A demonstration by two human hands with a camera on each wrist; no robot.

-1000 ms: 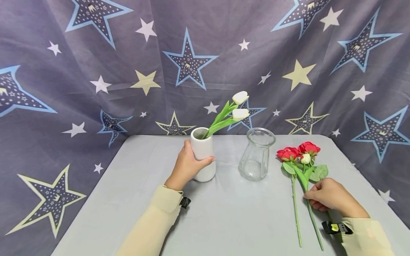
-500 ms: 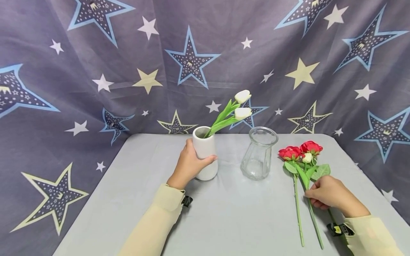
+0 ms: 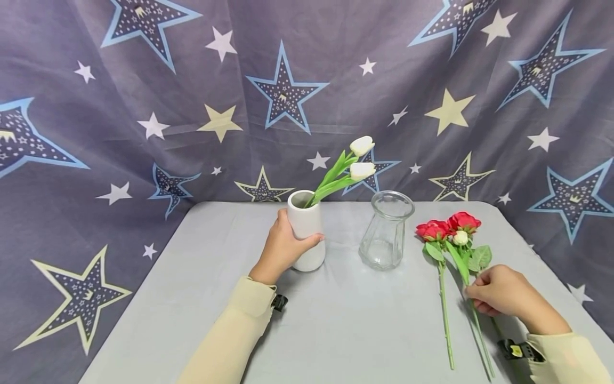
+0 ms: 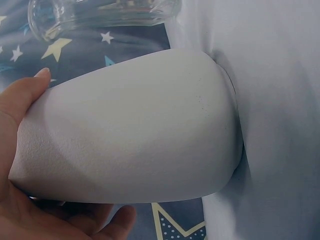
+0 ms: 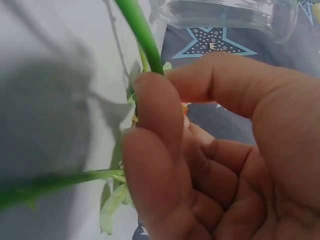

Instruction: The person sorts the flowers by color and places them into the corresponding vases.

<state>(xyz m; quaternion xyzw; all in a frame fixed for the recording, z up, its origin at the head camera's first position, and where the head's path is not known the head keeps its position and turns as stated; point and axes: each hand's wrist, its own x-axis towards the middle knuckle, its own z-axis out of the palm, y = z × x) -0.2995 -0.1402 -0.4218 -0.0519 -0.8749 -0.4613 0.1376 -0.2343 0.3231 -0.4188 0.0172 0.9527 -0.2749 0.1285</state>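
My left hand [image 3: 282,244] grips a white vase [image 3: 307,226], its thumb across the front. In the left wrist view the vase [image 4: 130,130] stands with its base at the grey cloth. Two white tulips [image 3: 362,170] lean rightward out of its mouth. On the right, my right hand [image 3: 503,293] pinches the green stem of a third white tulip [image 3: 460,238] between thumb and fingers. That stem [image 5: 139,32] comes up between the fingertips in the right wrist view. Beside the tulip's head lie two red flowers, one left [image 3: 433,230] and one farther back [image 3: 463,221].
A clear glass vase [image 3: 382,242] stands between the white vase and the red flowers. The grey-covered table [image 3: 355,330] meets a star-patterned curtain [image 3: 172,133] along its back edge. One red flower's stem passes beneath my right hand.
My right hand has shifted slightly right with the tulip stem, whose lower end now points farther right. The left hand still holds the white vase in place.
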